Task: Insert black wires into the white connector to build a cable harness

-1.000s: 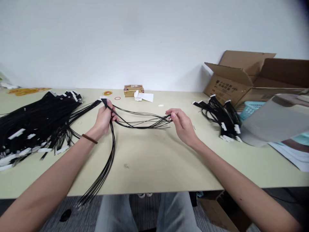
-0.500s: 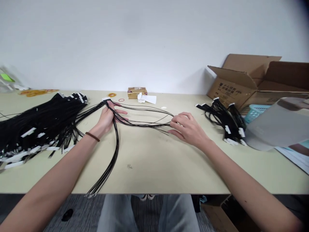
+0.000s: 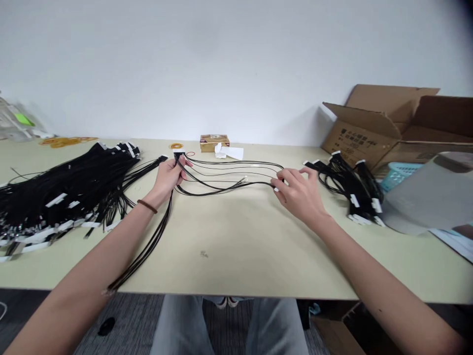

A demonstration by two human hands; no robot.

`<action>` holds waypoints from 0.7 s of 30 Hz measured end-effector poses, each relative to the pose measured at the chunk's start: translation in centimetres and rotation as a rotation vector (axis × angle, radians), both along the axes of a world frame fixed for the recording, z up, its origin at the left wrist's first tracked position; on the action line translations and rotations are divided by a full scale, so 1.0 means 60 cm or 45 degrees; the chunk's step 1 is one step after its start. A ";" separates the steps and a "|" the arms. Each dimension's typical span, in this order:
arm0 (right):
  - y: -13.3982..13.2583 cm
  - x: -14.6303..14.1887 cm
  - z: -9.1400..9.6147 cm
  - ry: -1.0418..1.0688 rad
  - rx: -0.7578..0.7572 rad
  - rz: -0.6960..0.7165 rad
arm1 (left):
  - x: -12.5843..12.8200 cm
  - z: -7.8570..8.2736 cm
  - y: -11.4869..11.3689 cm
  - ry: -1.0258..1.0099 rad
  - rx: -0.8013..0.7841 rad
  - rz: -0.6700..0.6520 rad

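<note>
My left hand is closed round a bundle of thin black cables near their white-tagged ends, low over the beige table. From that hand the cables loop rightwards to my right hand, whose fingers pinch the far end of the loop. The bundle's long tail runs back past my left wrist and hangs over the table's front edge.
A big heap of black cables with white tags lies at the left. A smaller tied bunch sits at the right, beside an open cardboard box, a blue basket and grey sheets. Rubber bands and a small box lie at the back.
Both hands have lowered to the table and moved apart, the right one sliding rightwards, so the cable loop is stretched wider. The tail has drawn leftwards along the front edge.
</note>
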State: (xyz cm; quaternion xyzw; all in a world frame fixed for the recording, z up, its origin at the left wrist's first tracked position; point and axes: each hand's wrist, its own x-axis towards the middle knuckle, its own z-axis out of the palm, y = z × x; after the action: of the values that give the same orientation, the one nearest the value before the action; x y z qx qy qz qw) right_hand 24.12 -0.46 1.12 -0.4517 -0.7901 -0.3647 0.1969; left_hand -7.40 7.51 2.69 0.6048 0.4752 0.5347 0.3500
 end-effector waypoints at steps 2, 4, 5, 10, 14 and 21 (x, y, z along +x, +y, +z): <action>0.000 -0.001 -0.001 0.025 0.036 -0.002 | -0.001 -0.003 0.004 -0.037 0.004 0.029; 0.001 0.000 -0.003 0.077 0.049 0.019 | -0.002 -0.004 0.007 -0.068 0.010 0.060; 0.001 0.000 -0.005 0.115 0.043 0.037 | -0.002 -0.004 0.007 -0.080 0.017 0.076; 0.008 0.011 -0.014 0.265 -0.020 0.096 | -0.007 -0.004 0.009 -0.102 0.035 0.099; 0.016 0.021 -0.019 0.268 -0.013 0.108 | -0.009 -0.007 0.010 -0.125 0.010 -0.017; 0.016 0.017 -0.018 0.250 0.028 0.165 | -0.004 -0.010 0.010 -0.140 0.048 -0.072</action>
State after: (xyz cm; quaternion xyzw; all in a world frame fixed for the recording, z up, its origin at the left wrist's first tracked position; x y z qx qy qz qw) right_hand 25.15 0.49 0.03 -0.4308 -0.7905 -0.3140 0.3014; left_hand -7.66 8.09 2.11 0.5943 0.4278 0.5658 0.3790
